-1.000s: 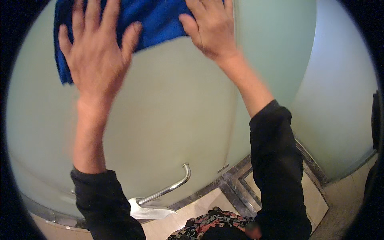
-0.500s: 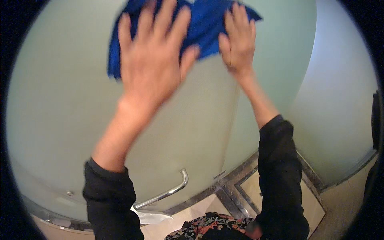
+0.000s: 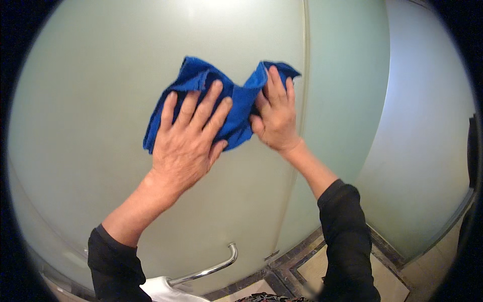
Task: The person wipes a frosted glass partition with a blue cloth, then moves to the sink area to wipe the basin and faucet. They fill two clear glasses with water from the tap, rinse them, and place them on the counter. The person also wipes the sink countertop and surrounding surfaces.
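A blue cloth [image 3: 236,108] lies rumpled against a frosted glass panel [image 3: 241,201], its upper edge folded and standing away in places. My left hand [image 3: 188,133] is pressed flat on the cloth's left part, fingers spread. On the cloth's right end, my right hand [image 3: 276,110] has its thumb and nearest finger bent into the fabric, and its other fingers stretch up beside a raised fold. The fold hides part of that hand's grip.
Below my hands, a curved metal handle [image 3: 211,272] sticks out from the glass. A vertical seam [image 3: 305,65] runs right of the cloth. Another glass panel [image 3: 347,95] stands further right. Dark stone trim [image 3: 282,282] borders the floor. White material [image 3: 163,289] shows by my left sleeve.
Both hands have come down the glass with the blue cloth, from the picture's top edge to its upper middle. My right hand's thumb and nearest finger are now bent into the fabric.
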`<state>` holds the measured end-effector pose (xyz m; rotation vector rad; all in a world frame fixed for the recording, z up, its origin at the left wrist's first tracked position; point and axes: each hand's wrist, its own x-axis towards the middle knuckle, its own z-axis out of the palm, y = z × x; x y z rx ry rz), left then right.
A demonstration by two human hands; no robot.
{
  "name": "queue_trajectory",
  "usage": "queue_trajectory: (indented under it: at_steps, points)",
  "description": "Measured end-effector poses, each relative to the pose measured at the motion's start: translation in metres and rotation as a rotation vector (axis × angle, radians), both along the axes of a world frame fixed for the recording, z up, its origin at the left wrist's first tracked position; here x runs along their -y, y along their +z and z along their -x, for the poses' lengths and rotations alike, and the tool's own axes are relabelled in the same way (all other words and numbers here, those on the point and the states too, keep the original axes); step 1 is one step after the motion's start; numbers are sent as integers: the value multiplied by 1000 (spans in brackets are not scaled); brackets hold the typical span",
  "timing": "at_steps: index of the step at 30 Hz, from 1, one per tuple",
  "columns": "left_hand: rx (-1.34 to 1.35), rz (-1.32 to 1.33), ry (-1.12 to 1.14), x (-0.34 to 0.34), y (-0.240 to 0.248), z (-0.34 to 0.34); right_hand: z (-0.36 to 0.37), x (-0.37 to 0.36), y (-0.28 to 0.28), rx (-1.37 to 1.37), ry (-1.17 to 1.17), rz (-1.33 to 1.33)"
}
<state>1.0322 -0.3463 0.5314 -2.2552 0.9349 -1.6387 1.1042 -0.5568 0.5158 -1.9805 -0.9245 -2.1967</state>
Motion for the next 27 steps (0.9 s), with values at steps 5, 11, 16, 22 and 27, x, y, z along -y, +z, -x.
queue_trajectory:
  at_steps: [5, 11, 16, 22, 27]
  points:
    - [406, 54, 93, -7, 107, -26, -27, 11, 119, 232, 22, -74]
    - [439, 258, 336, -14, 167, 0, -4, -68, 207, 213, 35, -291]
    - [443, 120, 213, -50, 96, -8, 1, -80, 136, 248, 68, -49]
    - [286, 63, 159, -82, 56, 15, 17, -81, 105, 229, 106, 252]
    - [458, 414, 443, -100, 154, 13, -1, -102, 200, 219, 40, -4]
